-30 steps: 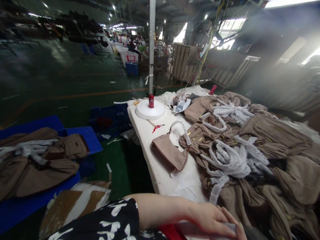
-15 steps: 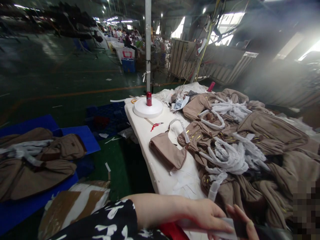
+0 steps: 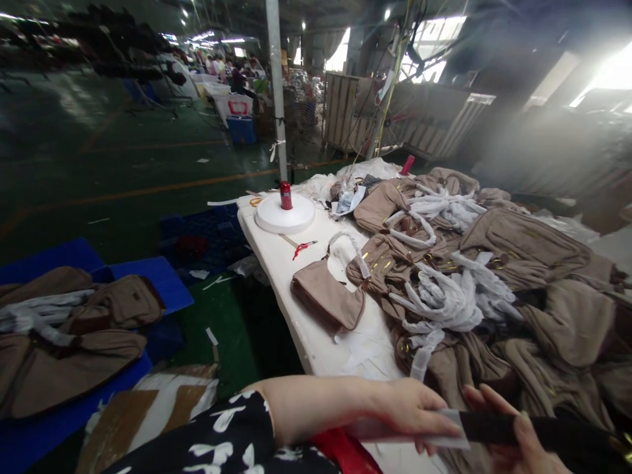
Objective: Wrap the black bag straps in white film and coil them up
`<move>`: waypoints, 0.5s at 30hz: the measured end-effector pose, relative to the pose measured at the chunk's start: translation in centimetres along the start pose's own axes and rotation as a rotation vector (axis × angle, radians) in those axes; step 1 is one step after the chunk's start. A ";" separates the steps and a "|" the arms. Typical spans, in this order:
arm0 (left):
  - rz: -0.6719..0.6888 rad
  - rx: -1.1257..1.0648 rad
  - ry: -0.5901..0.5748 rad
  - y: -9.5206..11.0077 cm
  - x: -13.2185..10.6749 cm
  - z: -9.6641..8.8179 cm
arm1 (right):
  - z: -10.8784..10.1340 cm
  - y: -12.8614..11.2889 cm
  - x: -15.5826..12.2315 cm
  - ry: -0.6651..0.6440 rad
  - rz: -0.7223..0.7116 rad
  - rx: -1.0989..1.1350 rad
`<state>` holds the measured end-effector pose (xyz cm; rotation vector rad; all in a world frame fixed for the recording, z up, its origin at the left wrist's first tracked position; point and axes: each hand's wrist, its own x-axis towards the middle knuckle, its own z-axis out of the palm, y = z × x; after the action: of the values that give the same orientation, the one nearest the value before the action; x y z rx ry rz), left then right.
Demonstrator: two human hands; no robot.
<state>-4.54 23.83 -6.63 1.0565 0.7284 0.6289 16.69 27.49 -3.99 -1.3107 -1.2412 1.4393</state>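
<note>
At the lower right, my left hand [image 3: 415, 411] is closed on a strip of white wrapping paper [image 3: 457, 431], its arm reaching in from the left. One end of a dark strap [image 3: 488, 428] meets the paper; whether it lies inside or on top I cannot tell. My right hand [image 3: 526, 438] grips this strap between thumb and fingers, just right of the paper. Beyond my hands a small brown shoulder bag [image 3: 328, 296] lies on the white table [image 3: 291, 329], its handle wrapped in white. Right of it is a heap of brown bags [image 3: 528, 240] with white-wrapped straps.
Red-handled snips [image 3: 303, 249] lie near a round white foam disc [image 3: 286, 216] bearing a red can [image 3: 286, 195]. A metal pole [image 3: 276, 92] rises behind the table. At left, more brown bags [image 3: 83, 355] fill a blue box [image 3: 148, 270] beside a taped carton [image 3: 148, 408].
My right hand has moved farther into view, and more of the dark strap shows to the right of the paper. The camera view has shifted slightly, moving the table leftward.
</note>
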 end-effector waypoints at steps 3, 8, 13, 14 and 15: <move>0.091 0.000 0.002 1.3 0.2 0.2 | 3.4 -0.3 -1.8 -0.018 0.004 0.016; 0.163 0.022 0.019 2.9 -0.1 0.7 | 5.2 -3.0 -1.5 -0.018 -0.061 0.075; 0.116 0.023 -0.003 2.7 0.0 1.5 | 2.9 -7.0 -0.3 0.289 -0.179 0.224; 0.107 0.028 -0.004 2.8 0.0 1.7 | 2.6 -7.4 -0.3 0.304 -0.183 0.231; 0.096 0.032 -0.003 3.1 0.1 1.8 | 2.3 -7.5 -0.2 0.305 -0.183 0.233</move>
<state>-3.39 24.05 -3.27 1.1262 0.6905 0.6995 14.08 28.35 3.38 -1.1736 -0.9362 1.1647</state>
